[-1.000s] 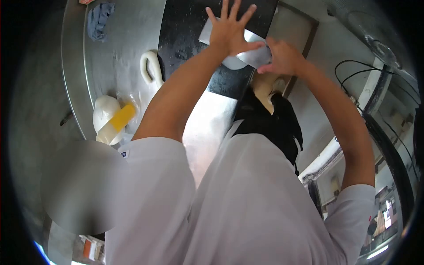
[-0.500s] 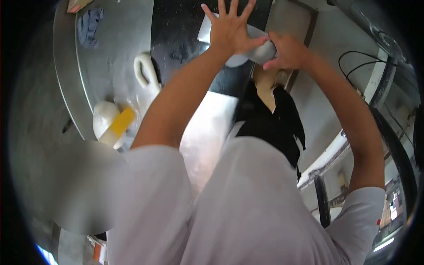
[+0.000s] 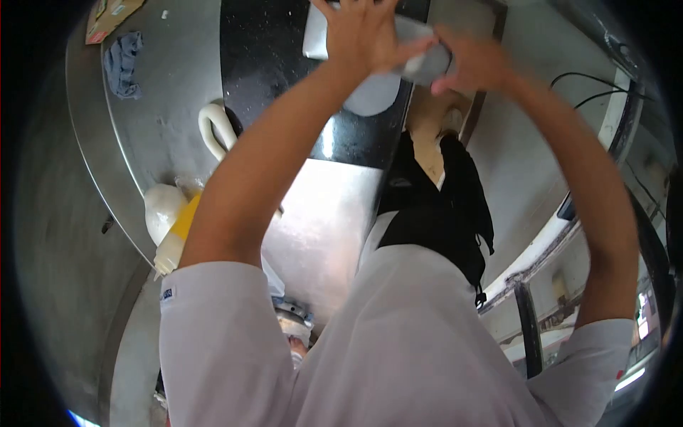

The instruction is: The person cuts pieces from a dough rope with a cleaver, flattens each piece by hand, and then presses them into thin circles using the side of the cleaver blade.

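Near the top of the head view, my left hand [image 3: 359, 35] has its fingers spread over the black worktop, its thumb touching a grey rounded object [image 3: 423, 67]. My right hand [image 3: 477, 64], blurred, curls its thumb and fingers around the object's right end. The object juts past the worktop's right edge; my left hand hides part of it. A pale flat round piece [image 3: 373, 94] lies on the black surface [image 3: 267, 60] below my left hand. A light, flat-edged piece [image 3: 315, 35] shows left of that hand.
A curved white piece [image 3: 207, 128] lies left of the black surface. A white rounded container [image 3: 162, 210] and a yellow-sided bottle [image 3: 186, 219] stand beside my left arm. A blue-grey cloth [image 3: 124, 65] and a cardboard box [image 3: 110, 18] are at upper left.
Both hands and the grey object appear slightly higher in view. More of the pale round piece shows. The camera view has shifted, and my left sleeve now sits lower.
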A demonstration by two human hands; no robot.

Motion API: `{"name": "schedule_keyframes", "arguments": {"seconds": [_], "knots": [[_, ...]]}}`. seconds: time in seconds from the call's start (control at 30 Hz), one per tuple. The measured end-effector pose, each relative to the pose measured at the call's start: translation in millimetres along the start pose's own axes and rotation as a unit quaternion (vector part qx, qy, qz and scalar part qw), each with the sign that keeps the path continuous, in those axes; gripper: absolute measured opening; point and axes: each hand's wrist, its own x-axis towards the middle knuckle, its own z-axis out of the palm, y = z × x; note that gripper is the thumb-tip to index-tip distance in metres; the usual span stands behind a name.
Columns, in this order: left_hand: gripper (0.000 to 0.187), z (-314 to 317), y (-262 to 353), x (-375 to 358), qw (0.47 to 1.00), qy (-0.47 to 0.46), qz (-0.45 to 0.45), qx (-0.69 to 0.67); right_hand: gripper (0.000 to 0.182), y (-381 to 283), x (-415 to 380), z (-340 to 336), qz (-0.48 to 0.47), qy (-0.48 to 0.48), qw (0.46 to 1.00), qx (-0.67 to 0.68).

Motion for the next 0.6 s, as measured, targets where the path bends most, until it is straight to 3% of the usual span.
{"name": "schedule_keyframes", "arguments": {"seconds": [0.03, 0.07, 0.1, 0.2, 0.27, 0.3, 0.4, 0.47, 0.5, 0.6], "knots": [[0.114, 3.4, -1.4, 2.8, 0.999, 0.020, -0.011, 0.033, 0.085, 3.8, 3.6, -0.3, 0.007, -0.005, 1.000, 0.007], [0.114, 7.5, -2.9, 13.6, 0.996, 0.049, -0.019, 0.066, 0.085, 13.3, 22.3, -16.5, -0.051, -0.004, 0.999, 0.010], [0.115, -4.0, -2.5, 20.2, 0.998, 0.017, -0.038, 0.037, 0.085, 17.4, 35.8, -29.6, -0.116, 0.000, 0.993, 0.009], [0.116, -16.3, -20.4, 39.6, 0.999, -0.029, 0.025, 0.023, 0.083, -6.9, 40.1, -23.9, -0.087, 0.049, 0.995, 0.008], [0.115, -0.2, -25.6, 12.0, 0.994, -0.036, 0.075, 0.075, 0.086, -29.1, 7.4, -14.1, -0.057, -0.026, 0.995, 0.078], [0.113, -4.2, -25.3, -15.8, 0.993, -0.056, 0.101, -0.003, 0.089, -28.0, -6.2, 4.4, -0.064, -0.051, 0.991, 0.107], [0.110, -18.4, -29.0, -32.5, 0.984, -0.125, 0.120, -0.038, 0.088, -40.1, -21.6, 37.9, -0.077, 0.012, 0.996, 0.051], [0.110, -21.4, -33.5, -14.5, 0.984, -0.090, 0.148, -0.039, 0.092, -55.3, -15.7, 25.8, 0.022, -0.010, 0.999, 0.046], [0.111, -18.5, -35.8, -4.2, 0.984, -0.066, 0.160, -0.041, 0.096, -47.5, -9.3, 24.8, -0.010, 0.047, 0.999, 0.018], [0.111, -14.3, -44.8, 29.9, 0.983, 0.008, 0.183, 0.007, 0.097, -39.5, 12.7, 3.4, 0.024, 0.054, 0.998, 0.007]]}}
